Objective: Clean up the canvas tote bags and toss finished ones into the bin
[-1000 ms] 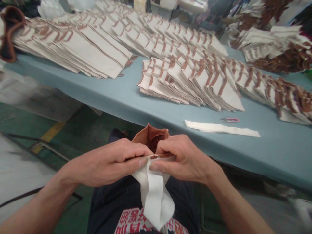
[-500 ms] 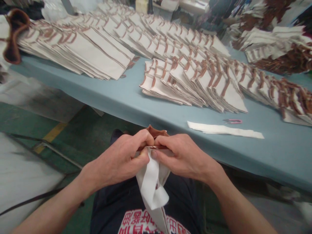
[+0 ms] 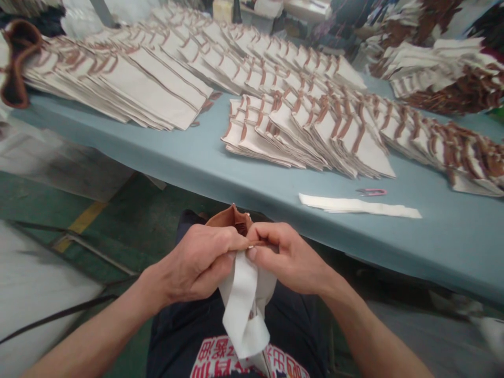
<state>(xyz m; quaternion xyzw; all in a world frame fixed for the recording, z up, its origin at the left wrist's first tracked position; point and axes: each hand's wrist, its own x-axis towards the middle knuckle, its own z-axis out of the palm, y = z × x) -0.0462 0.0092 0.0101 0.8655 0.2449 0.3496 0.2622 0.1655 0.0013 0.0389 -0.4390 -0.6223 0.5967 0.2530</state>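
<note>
Over my lap, both hands pinch one small fabric piece (image 3: 246, 294), white cloth with a brown lining bunched at its top. My left hand (image 3: 197, 262) grips the top edge from the left, fingers closed. Thumb to thumb with it, my right hand (image 3: 289, 257) holds the same edge from the right. The white cloth hangs down between my wrists in a folded strip. The brown part pokes up just behind my fingertips, near the front edge of the blue table (image 3: 189, 157).
Fanned rows of white pieces with brown trim (image 3: 307, 131) cover the table's middle and back, with bigger flat stacks (image 3: 129, 84) at the left. A white cloth strip (image 3: 358, 206) and small pink snips (image 3: 370, 192) lie near the front edge. Green floor shows at the left.
My hands have drawn closer together on the top edge and gathered it. The brown lining, open and tall a second ago, is now bunched lower. The hanging white strip has folded up shorter.
</note>
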